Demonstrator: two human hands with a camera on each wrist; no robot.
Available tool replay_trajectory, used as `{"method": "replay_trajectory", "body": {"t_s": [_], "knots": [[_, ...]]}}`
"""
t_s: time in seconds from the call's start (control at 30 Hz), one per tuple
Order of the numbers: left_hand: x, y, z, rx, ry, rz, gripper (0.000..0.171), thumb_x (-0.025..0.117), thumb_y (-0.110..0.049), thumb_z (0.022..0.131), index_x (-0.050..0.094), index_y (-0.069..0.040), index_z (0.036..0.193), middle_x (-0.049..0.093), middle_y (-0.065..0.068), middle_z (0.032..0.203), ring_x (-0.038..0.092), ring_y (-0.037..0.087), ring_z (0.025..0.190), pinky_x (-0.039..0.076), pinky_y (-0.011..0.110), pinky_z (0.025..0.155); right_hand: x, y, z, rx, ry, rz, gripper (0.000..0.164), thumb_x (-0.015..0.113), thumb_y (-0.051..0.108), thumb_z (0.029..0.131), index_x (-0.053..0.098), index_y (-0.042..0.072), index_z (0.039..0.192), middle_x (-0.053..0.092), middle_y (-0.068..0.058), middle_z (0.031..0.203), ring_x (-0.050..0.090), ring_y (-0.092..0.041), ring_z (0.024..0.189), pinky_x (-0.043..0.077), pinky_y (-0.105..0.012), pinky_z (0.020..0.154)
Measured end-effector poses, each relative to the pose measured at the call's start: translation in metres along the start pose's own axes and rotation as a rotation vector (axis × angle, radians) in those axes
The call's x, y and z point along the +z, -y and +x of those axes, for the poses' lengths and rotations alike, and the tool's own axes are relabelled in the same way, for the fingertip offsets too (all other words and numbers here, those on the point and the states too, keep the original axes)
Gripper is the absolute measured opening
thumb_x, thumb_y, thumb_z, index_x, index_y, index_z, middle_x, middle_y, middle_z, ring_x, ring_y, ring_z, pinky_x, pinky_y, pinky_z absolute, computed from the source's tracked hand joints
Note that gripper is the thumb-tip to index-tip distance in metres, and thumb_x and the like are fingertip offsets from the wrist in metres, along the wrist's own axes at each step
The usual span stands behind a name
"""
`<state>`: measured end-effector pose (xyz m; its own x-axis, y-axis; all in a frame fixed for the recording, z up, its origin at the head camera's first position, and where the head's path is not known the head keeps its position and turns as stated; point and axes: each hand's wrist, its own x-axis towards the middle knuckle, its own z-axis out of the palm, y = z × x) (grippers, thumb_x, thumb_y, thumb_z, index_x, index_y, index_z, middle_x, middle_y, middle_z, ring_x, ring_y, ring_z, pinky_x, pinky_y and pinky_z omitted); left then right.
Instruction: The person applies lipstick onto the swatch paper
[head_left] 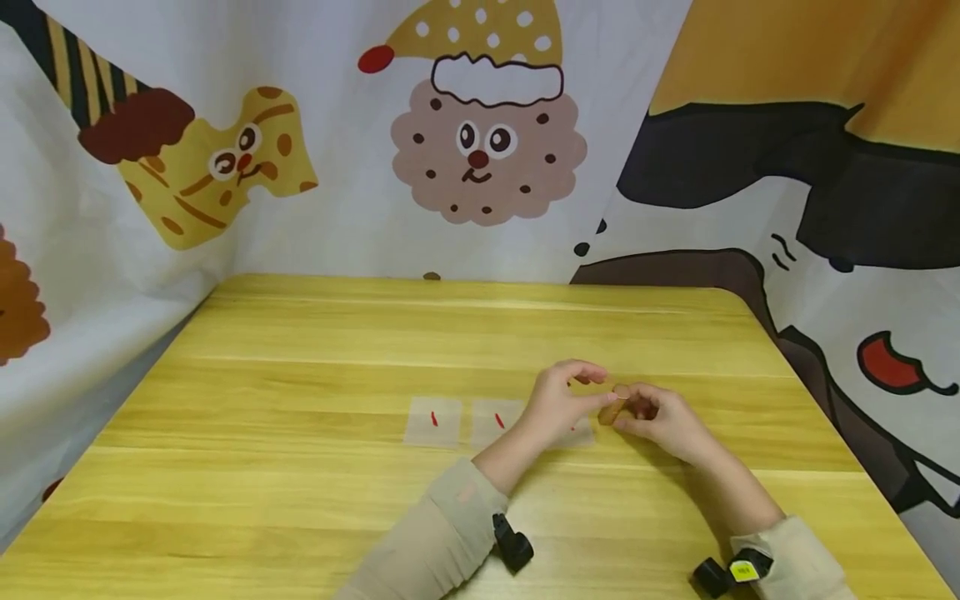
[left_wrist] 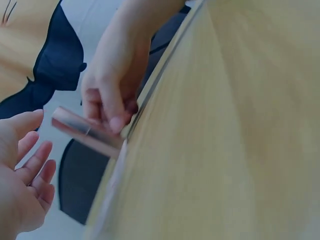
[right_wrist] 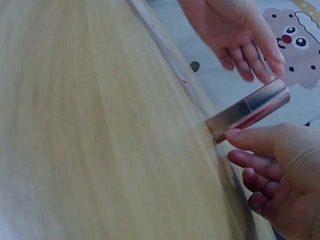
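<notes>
A shiny rose-gold tube [right_wrist: 250, 110], much like a lipstick in shape, leans at a slant near the right end of a row of paper squares. My right hand [head_left: 667, 423] pinches it near its lower end between thumb and fingers, as the right wrist view [right_wrist: 287, 172] shows of this tube. Close to the tube's upper end is my left hand [head_left: 558, 404], its fingers spread and loosely bent. In the left wrist view a small gap shows between the left fingers [left_wrist: 37, 162] and the tube [left_wrist: 85, 132]. Part of the right-hand paper square [head_left: 577, 435] is hidden by my left hand.
Two more pale paper squares with red strokes lie on the wooden table [head_left: 285, 492]: a left one [head_left: 420, 429] and a middle one [head_left: 483, 429]. A cartoon-printed curtain [head_left: 337, 242] hangs behind the table's far edge. Both wrists carry black cameras.
</notes>
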<state>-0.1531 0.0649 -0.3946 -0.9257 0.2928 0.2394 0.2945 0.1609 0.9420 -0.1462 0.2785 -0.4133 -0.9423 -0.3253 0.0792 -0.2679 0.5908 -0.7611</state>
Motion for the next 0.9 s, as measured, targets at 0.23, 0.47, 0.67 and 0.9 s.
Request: {"method": "replay_trajectory", "body": {"t_s": [0.23,0.47,0.67,0.9], "knots": [[-0.032,-0.009,-0.006,0.049,0.029,0.065,0.027,0.076,-0.021,0.084,0.07,-0.009,0.108,0.069,0.0,0.103,0.059,0.021,0.1,0.045,0.042,0.091,-0.019,0.009,-0.005,-0.036,-0.007,-0.076,0.019,0.069,0.005,0.088,0.066,0.001,0.105,0.066,-0.006,0.091,0.052,-0.014,0.069,0.045,-0.026,0.053],[-0.076,-0.02,-0.017,0.077,0.046,0.145,0.024,0.074,-0.019,0.086,0.07,-0.009,0.107,0.068,-0.002,0.104,0.058,0.022,0.1,0.043,0.045,0.093,-0.041,0.023,-0.006,-0.062,-0.077,-0.247,0.016,0.07,0.009,0.088,0.068,0.003,0.102,0.063,-0.001,0.087,0.048,-0.014,0.072,0.04,-0.025,0.052],[-0.115,-0.021,-0.034,0.092,0.061,0.255,0.025,0.073,-0.021,0.087,0.069,-0.01,0.11,0.066,0.003,0.108,0.057,0.022,0.103,0.044,0.042,0.092,-0.055,0.03,-0.005,-0.078,-0.119,-0.353,0.02,0.071,0.012,0.087,0.068,0.003,0.105,0.066,-0.005,0.09,0.05,-0.017,0.073,0.04,-0.026,0.051],[-0.163,-0.015,-0.056,0.12,0.046,0.425,0.029,0.071,-0.024,0.089,0.067,-0.01,0.114,0.065,0.0,0.113,0.057,0.021,0.106,0.046,0.041,0.09,-0.067,0.032,0.0,-0.088,-0.157,-0.452,0.031,0.07,0.018,0.089,0.064,0.003,0.116,0.065,-0.017,0.101,0.054,-0.019,0.066,0.042,-0.029,0.05]]}}
